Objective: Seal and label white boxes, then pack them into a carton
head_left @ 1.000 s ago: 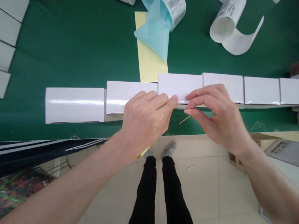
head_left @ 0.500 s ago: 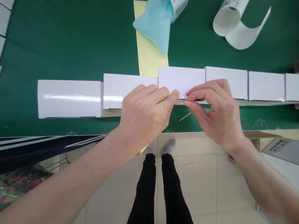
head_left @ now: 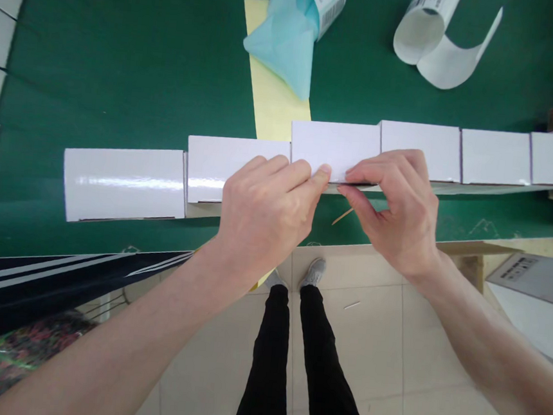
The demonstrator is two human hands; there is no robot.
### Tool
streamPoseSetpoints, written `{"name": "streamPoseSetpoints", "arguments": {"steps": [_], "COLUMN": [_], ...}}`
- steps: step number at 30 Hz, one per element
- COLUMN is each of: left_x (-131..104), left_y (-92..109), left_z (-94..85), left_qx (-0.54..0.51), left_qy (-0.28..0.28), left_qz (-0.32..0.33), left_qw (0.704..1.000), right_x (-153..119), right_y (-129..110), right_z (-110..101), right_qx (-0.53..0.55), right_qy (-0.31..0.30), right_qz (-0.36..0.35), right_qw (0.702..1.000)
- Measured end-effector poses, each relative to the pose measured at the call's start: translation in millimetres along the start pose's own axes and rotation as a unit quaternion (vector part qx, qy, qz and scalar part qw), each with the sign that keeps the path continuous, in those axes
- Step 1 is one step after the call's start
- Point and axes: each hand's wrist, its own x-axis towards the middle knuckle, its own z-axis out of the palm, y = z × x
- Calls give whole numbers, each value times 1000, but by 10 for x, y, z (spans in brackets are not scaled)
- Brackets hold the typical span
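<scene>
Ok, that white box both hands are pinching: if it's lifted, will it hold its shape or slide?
The white box looks like thin folded card, so probably light and somewhat crushable where the left hand and right hand grip its near edge. Its glossy face may be slippery. Flat sides suggest it won't roll, though it could nudge the next box beside it.

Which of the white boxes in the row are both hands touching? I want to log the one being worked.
The third white box from the left: the left hand and right hand meet at its near edge; it lies over the yellow sheet.
</scene>
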Motion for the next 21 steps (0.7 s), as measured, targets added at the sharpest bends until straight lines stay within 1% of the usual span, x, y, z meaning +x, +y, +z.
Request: {"name": "streamPoseSetpoints", "arguments": {"steps": [3,4,7,10,12,16,21], "left_x": [-3,-3,-1,12,24,33,11], "left_y": [-9,-13,-31,-45,-41,-6,16], "left_z": [11,11,-11,-55,-71,-37,6], "left_qx": [6,7,-4,-12,-13,-3,19], "left_qy": [2,2,-7,-23,-28,0,12], "left_qz": [1,2,-3,5,5,-17,3], "left_qw": [1000,1000,1000,1000,1000,1000,1000], "right_x": [-24,-34,-66,-91,-98,-106,-128], "right_y": [11,29,125,230,273,301,318], "right_z": [16,25,74,135,168,203,261], "right_qx": [0,4,11,7,5,19,13], "right_qy": [6,10,25,55,75,89,101], "right_qz": [29,28,-9,-58,-75,-66,-62], "right_qw": [1000,1000,1000,997,994,994,993]}}
